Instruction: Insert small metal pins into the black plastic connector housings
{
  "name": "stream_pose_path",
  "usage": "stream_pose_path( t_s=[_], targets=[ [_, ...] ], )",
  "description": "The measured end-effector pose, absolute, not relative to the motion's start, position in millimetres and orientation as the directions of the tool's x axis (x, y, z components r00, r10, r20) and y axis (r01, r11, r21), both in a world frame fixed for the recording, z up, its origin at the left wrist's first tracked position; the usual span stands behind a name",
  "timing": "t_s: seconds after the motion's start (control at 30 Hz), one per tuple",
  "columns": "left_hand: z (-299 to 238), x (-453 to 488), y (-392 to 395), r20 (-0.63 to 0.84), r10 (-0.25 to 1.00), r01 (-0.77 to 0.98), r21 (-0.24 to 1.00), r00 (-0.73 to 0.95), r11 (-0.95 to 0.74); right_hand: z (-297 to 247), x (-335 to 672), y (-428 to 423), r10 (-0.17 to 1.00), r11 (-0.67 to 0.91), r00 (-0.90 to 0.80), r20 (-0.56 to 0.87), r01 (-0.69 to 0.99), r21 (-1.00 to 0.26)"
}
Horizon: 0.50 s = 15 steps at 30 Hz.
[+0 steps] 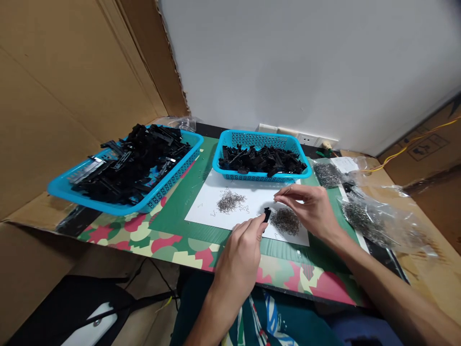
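Observation:
My left hand is closed around a small black plastic part, whose upper end sticks out past the thumb. To its right, my right hand is pinched at the fingertips; whatever it may hold is too small to make out. Just below those fingertips lies a round pile of small metal springs on a white sheet of paper. A second, looser pile of thin bent wire pieces is spread on the paper's left half.
A large blue basket heaped with black plastic parts stands at the left. Behind the paper is a smaller blue basket of black parts. Clear bags of metal pieces lie at the right. Cardboard walls the left side.

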<state>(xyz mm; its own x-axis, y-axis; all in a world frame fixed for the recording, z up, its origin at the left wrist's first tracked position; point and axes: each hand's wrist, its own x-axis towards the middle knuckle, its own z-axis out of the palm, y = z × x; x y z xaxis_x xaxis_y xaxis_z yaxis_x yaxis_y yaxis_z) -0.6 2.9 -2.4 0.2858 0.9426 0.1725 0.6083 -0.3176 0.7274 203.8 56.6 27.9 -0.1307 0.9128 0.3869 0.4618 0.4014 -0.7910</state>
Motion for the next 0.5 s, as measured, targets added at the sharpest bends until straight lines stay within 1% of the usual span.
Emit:
stream_pose_path(
  t_s=[0.1,0.2,0.37,0.5],
  targets=[
    [-3,-1,3,0.182,0.942,0.613,0.720,0.284,-0.324,23,196,56,0.969,0.246,-0.047,0.244,0.306,-0.919],
    [-3,-1,3,0.181,0.942,0.620,0.715,0.284,-0.324,18,191,57,0.984,0.178,-0.051,0.171,0.226,-0.958],
    [-3,0,3,0.189,0.941,0.618,0.714,0.281,-0.328,17,188,58,0.983,0.184,-0.068,0.171,0.292,-0.939],
    [-5,1,3,0.180,0.944,0.608,0.727,0.277,-0.317,18,188,57,0.975,0.220,-0.068,0.209,0.370,-0.903]
  ],
)
